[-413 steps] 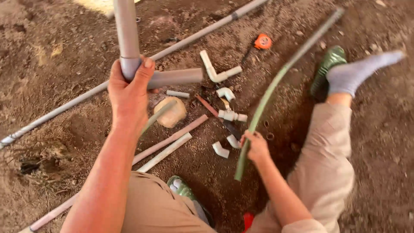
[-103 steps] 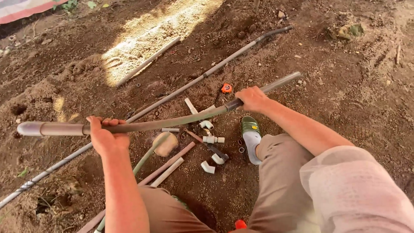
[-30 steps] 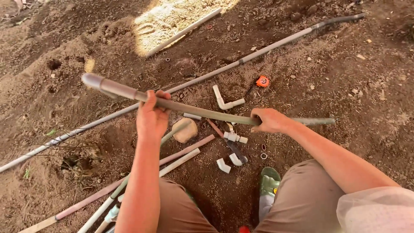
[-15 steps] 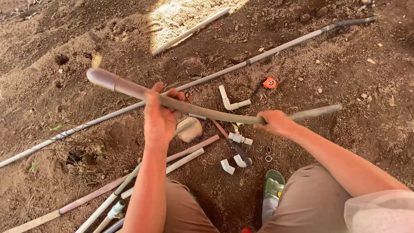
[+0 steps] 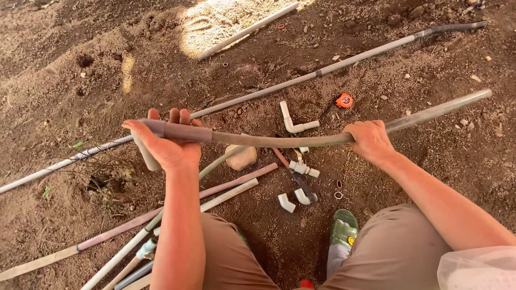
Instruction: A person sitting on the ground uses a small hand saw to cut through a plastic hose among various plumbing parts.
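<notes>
Daylight, soft and warm, is spread over most of the loose reddish-brown soil [image 5: 86,225], which is held in open shade. One overexposed sunlit patch [image 5: 215,21] is seen at the upper centre of the frame, where surface detail is washed out; a narrower streak is lit at upper left. Shadows elsewhere are faint and diffuse. Focus is kept sharp across the middle. Mild wide-angle bending is noted toward the edges, and the pale translucent sleeve [image 5: 478,268] at lower right is rendered soft.
</notes>
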